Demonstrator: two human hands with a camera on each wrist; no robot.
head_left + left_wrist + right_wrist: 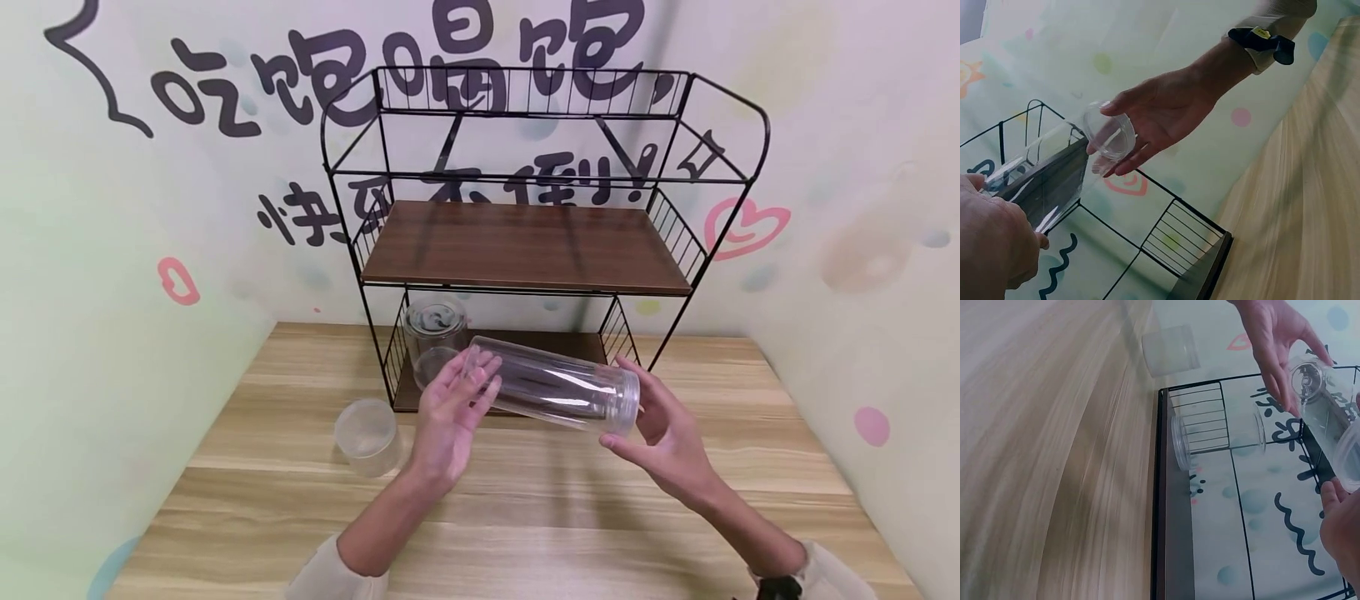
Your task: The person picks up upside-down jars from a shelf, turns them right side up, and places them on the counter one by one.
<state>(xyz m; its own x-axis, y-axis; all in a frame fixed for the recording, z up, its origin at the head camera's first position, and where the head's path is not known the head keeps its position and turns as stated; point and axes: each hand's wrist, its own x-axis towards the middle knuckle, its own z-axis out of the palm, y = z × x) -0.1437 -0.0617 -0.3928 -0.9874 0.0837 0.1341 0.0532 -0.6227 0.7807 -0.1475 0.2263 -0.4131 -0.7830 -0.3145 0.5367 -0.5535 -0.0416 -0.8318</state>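
Observation:
A tall clear plastic jar (551, 383) is held in the air, lying nearly level in front of the shelf rack. My left hand (444, 425) grips its base end, with the fingers and thumb around the wall. At the other end, my right hand (675, 446) holds the jar by its translucent lid (628, 402), thumb on one side and fingers on the other. In the left wrist view the right hand (1169, 109) spans the lid end. The right wrist view shows the left hand (1279, 344) at the round base.
A black wire rack (678, 321) with brown wooden shelves (525, 246) stands against the wall. Another clear jar (435, 333) is on its lower shelf, at the left. A short frosted container (367, 437) sits on the wooden table (247, 500), left of the rack.

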